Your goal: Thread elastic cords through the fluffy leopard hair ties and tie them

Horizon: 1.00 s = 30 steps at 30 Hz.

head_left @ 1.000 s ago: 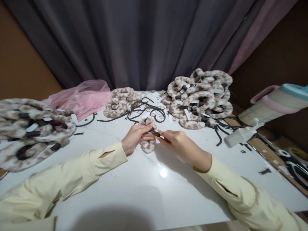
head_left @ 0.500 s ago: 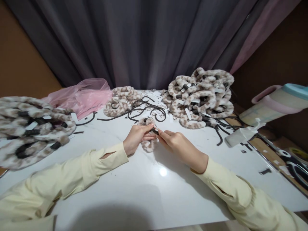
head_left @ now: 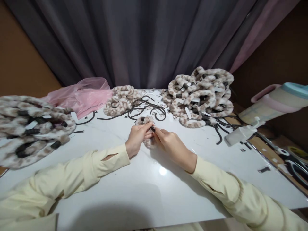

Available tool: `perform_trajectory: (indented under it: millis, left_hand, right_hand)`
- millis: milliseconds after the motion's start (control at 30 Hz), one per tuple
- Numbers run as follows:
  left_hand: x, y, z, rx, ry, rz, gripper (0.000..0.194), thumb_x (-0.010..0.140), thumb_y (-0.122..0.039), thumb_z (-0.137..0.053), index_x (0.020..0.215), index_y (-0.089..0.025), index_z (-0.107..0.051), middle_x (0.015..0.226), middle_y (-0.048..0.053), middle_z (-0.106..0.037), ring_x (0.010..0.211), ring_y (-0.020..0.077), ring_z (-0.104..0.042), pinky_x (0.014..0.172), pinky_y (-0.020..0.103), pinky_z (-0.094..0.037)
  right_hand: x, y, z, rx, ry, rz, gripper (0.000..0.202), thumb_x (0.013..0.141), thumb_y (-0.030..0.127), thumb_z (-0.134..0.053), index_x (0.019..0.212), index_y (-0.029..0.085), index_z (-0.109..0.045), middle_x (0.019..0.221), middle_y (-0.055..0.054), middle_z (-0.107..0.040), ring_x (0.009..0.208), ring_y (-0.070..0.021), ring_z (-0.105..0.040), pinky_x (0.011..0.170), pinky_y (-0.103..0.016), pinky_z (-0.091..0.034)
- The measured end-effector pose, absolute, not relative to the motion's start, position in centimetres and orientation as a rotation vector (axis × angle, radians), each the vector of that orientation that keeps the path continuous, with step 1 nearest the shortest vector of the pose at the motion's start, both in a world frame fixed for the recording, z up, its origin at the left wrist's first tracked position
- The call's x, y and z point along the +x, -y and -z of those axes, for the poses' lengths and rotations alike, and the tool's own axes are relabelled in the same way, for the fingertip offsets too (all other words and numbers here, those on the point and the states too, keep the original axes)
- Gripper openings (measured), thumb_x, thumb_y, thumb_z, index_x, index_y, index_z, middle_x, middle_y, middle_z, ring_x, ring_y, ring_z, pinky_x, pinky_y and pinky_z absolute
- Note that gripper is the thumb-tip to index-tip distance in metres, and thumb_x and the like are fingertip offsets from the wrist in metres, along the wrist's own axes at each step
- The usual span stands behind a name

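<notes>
Left hand: Your left hand (head_left: 136,139) clamps, thumb over fingers, on a spotted plush piece (head_left: 150,143).
Right hand: Your right hand (head_left: 174,147) meets it fingertip to fingertip, pinched on a dark strip (head_left: 153,129); how deep the grip goes is hidden.
Plush piece: At the center of the glossy white surface (head_left: 115,195), between your hands, before the loose black cords (head_left: 106,118).
Handling: The fur looks light and soft, likely to squash under pressure and hide its edges, with little risk of breaking; the strip seems rubbery, bendable and perhaps a bit slick.
Where to hold: The plush is best pinched close beside the dark strip, the strip itself near its end.
Around you: Furry loops (head_left: 202,96) are heaped at right, a pink bag (head_left: 86,93) at left.
</notes>
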<state>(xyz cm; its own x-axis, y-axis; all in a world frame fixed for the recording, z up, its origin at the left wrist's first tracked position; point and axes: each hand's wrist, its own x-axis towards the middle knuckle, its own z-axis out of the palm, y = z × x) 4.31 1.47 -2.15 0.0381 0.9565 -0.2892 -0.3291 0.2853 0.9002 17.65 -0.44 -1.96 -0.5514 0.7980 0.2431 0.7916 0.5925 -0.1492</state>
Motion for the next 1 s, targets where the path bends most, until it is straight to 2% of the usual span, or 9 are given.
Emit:
perform_trajectory:
  millis: [133, 333, 700, 833, 1000]
  left_hand:
    - [4.0, -2.0, 1.9, 0.749, -1.079, -1.081, 0.018, 0.077, -0.024, -0.064, 0.064, -0.012, -0.060, 0.054, 0.000, -0.058, 0.047, 0.0070, -0.056, 0.056, 0.018, -0.050]
    - [3.7, -2.4, 2.0, 0.803, -1.089, -1.018, 0.023, 0.082, -0.028, -0.057, 0.064, -0.013, -0.059, 0.054, 0.002, -0.060, 0.044, 0.0084, -0.057, 0.050, 0.018, -0.049]
    - [3.9, -2.4, 1.8, 0.795, -1.076, -1.018, 0.020, 0.084, -0.021, -0.051, 0.066, -0.012, -0.056, 0.059, 0.004, -0.063, 0.049, 0.0094, -0.061, 0.048, 0.016, -0.048]
    - [3.9, -2.4, 1.9, 0.790, -1.064, -1.020, 0.019, 0.082, -0.020, -0.052, 0.065, -0.013, -0.054, 0.053, 0.001, -0.060, 0.046, 0.0093, -0.059, 0.048, 0.017, -0.048]
    - [3.8, -2.5, 2.0, 0.811, -1.075, -0.977, 0.016, 0.081, -0.020, -0.053, 0.065, -0.015, -0.052, 0.051, 0.000, -0.058, 0.041, 0.0082, -0.055, 0.048, 0.019, -0.049]
  right_hand:
    - [18.1, 0.3, 1.9, -1.220, 2.464, -0.152, 0.016, 0.089, 0.012, -0.043, 0.095, 0.008, -0.057, 0.071, -0.007, -0.059, 0.053, -0.0124, -0.050, 0.052, -0.023, -0.032]
    - [18.2, 0.4, 0.6, -1.200, 2.253, -0.470, 0.022, 0.082, 0.011, -0.050, 0.061, 0.014, -0.055, 0.050, 0.002, -0.050, 0.044, -0.0064, -0.035, 0.047, -0.020, -0.026]
    - [18.0, 0.4, 0.3, -1.309, 2.004, -0.680, 0.022, 0.079, 0.016, -0.055, 0.058, 0.011, -0.060, 0.051, 0.000, -0.056, 0.047, -0.0072, -0.040, 0.048, -0.020, -0.027]
    - [18.0, 0.4, 0.1, -1.295, 2.018, -0.662, 0.024, 0.079, 0.016, -0.054, 0.055, 0.012, -0.057, 0.048, 0.002, -0.051, 0.047, -0.0069, -0.038, 0.048, -0.020, -0.025]
    - [18.2, 0.4, -0.3, -1.238, 2.224, -0.509, 0.024, 0.078, 0.008, -0.050, 0.055, 0.014, -0.050, 0.046, 0.005, -0.041, 0.044, -0.0053, -0.031, 0.047, -0.020, -0.022]
